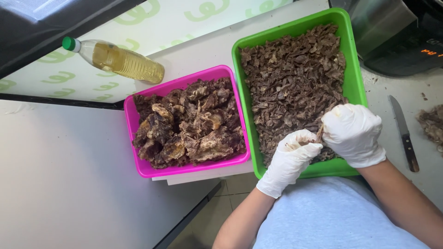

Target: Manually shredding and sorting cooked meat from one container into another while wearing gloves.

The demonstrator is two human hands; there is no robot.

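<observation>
A strip of meat (320, 133) is pinched between the gloved left hand (290, 157) and right hand (353, 133) over the green tray (357, 87); shreds could be dropped past its near rim, just below the hands.

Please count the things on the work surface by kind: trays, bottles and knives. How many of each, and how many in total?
Trays: 2, the pink tray with large meat chunks and the green tray with shredded meat
Bottles: 1, the plastic oil bottle with a green cap
Knives: 1, the dark-handled knife
Total: 4
</observation>
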